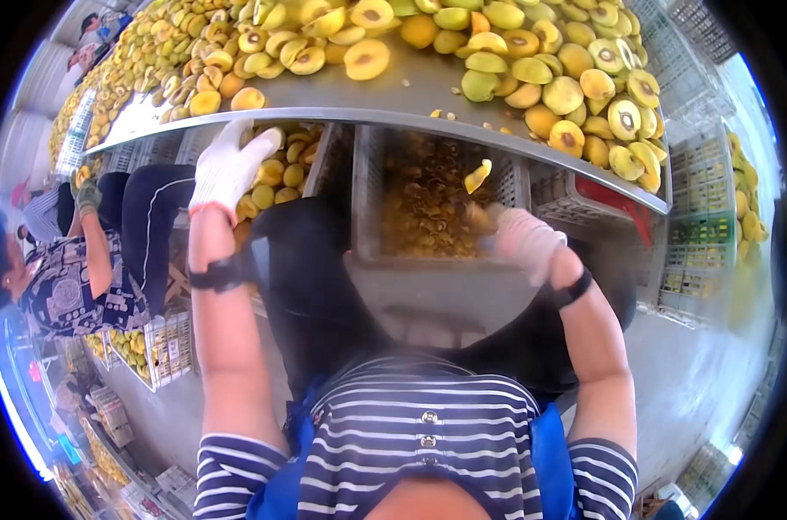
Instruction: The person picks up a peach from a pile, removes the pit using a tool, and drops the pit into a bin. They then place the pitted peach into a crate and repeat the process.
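Note:
My left hand (231, 169), in a white glove, is at the table's front edge above a crate of whole yellow stone fruit (282, 178). Its fingers look stretched and apart, the tips partly hidden by the rim. Over a crate (366, 195) with brown pits and scraps (428, 195) is my right hand (530, 244), also gloved and blurred by motion. Its fingers are curled, and a brownish smear at their tips cannot be made out. A yellow fruit piece (478, 176) appears in the air above that crate, apart from the hand.
Halved yellow-green stone fruit (367, 59) covers much of the metal table (324, 95), whose raised rim crosses in front of me. Crates (697, 208) stand at the right. On the left sits a co-worker (81, 277) in a patterned top, near fruit crates (164, 351).

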A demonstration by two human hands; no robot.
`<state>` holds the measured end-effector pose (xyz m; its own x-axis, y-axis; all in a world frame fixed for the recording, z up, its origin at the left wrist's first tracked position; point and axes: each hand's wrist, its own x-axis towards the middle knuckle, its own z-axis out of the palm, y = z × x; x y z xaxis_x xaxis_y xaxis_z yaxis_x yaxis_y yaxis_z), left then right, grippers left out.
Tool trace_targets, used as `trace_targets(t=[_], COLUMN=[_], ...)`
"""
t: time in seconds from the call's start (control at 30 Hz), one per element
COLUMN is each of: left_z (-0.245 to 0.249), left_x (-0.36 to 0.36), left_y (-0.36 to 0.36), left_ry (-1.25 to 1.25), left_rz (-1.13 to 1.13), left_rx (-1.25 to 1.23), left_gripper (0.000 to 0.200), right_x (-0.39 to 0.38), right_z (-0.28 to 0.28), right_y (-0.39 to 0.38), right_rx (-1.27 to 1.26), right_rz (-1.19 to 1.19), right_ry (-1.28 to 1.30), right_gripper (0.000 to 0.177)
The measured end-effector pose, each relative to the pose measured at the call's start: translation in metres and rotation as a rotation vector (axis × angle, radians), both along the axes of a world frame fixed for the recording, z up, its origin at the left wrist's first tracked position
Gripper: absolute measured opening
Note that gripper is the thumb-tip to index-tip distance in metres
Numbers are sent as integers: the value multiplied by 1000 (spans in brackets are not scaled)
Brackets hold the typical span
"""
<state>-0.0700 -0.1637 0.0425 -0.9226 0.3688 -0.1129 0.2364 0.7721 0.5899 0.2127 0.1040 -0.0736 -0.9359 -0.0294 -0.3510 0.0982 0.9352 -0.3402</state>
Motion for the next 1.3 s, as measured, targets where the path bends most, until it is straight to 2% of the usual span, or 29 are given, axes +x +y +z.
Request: trace_targets(t=[0.03,0.1,0.13,0.17,0.23,0.27,0.3,0.37,0.4,0.47,0.5,0.57,0.6,0.63,0.7,0.73,0.77,0.83,0.87,0.9,0.97,1.0,1.07,1.1,1.17,1.2,1.23,1.3], left_z=[4,-4,-14,-24,-34,-58,-71,-71,-71,-61,-54,-30,-27,-25,-27,-19,-14,-20,-30,-60,-68,-70,-62,-61,-50,-37,-40,-52], left_x=[-4,-12,-23,-33,-40,-52,-62,-64,-62,-51,-41,8,31,54,91,102,101,93,94,98,90,88,86,86,88,97,97,96], left_y=[9,43,66,91,141,160,178,194,195,191,187,176,168,162,154,144,141,139,144,145,152,155,160,159,157,161,162,162], left_ry=[93,146,200,246,155,306,116,227,225,88,88,-14,62,142,322,32,-343,-1005,-1115,-765,175,175,-1115,-1120,-1281,-1250,-1256,-1109], left_rz=[-7,-144,-217,-291,-338,-370,-402,-438,-452,-503,-509,-548,-630,-712,-810,-720,-568,-388,-315,-521,-690,-686,-229,-223,-435,-184,-178,-199], left_rx=[-147,-12,-62,-115,-203,-306,-313,-302,-306,-192,-194,79,184,293,368,598,640,1259,1284,1304,728,730,1456,1455,1517,1410,1409,1380], left_gripper=[68,75,78,80,82,84,84,75,75,61,61,50,53,56,67,70,59,47,42,44,41,41,35,35,39,43,43,45], right_x=[-1,5,2,4,5,-4,-7,-10,-13,-28,-35,-46,-46,-48,-53,-50,-47,-47,-53,-68,-69,-65,-57,-59,-62,-64,-63,-61], right_z=[-8,-38,-18,-11,1,18,20,20,18,18,29,73,77,76,71,74,79,93,86,62,61,64,70,67,62,64,58,44], right_y=[-5,7,5,3,4,1,0,-2,-1,3,4,4,6,5,-3,-3,-3,-7,-10,-13,-21,-26,-34,-35,-38,-37,-36,-32], right_rx=[39,58,19,27,-8,-17,-15,-157,-161,-179,-179,-1065,-1445,-1435,-1634,-1621,-1617,-1597,-1481,-1056,-611,-610,-601,-600,-511,-560,-559,-242], right_rz=[-39,-104,-135,-139,-158,-312,-331,-426,-440,-373,-379,-1052,-1098,-1106,-960,-949,-946,-922,-928,-882,-898,-894,-835,-839,-778,-796,-799,-558], right_ry=[-213,-483,-355,-360,-127,-212,-216,137,133,687,687,333,269,273,550,579,574,496,510,723,871,869,719,712,664,570,564,669], right_gripper=[19,26,35,35,41,41,41,38,38,34,34,34,35,35,35,35,35,36,37,42,44,44,42,42,36,38,38,43])
